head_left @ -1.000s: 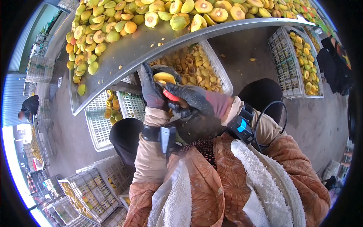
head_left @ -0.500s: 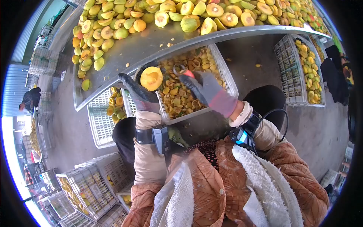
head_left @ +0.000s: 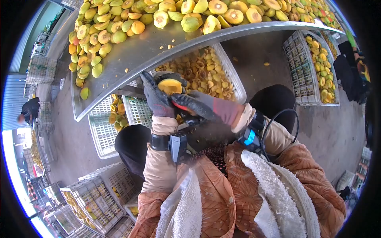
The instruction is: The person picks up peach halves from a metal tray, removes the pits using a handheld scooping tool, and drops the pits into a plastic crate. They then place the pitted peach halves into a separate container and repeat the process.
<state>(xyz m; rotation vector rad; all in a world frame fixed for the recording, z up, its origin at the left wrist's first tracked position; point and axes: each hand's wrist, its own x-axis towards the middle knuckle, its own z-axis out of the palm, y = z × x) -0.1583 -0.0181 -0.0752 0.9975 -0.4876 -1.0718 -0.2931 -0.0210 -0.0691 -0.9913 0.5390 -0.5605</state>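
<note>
My left hand [head_left: 157, 96], in a dark-coated glove, is closed around a yellow peach half [head_left: 170, 86] with its hollow cut side facing up. Close against it, my right hand [head_left: 202, 106], also gloved, grips a small tool with a red handle [head_left: 180, 106]. The tool's working end is hidden by the hands and the fruit. Both hands are over a white crate [head_left: 235, 79] of peach pieces, just below the rim of a metal table [head_left: 135, 85]. Many halved peaches [head_left: 190, 23] are heaped on that table, some with pits showing.
White crates with peach halves stand at the right [head_left: 311, 71], under the table's left end [head_left: 104, 135] and at the lower left [head_left: 93, 198]. My knees flank the middle crate. Another person [head_left: 31, 109] is at the far left, and a dark-clothed person [head_left: 351, 73] at the right.
My right hand has moved left and down to meet the left hand. The peach half has shifted slightly right and tilted, and the view has shifted a little.
</note>
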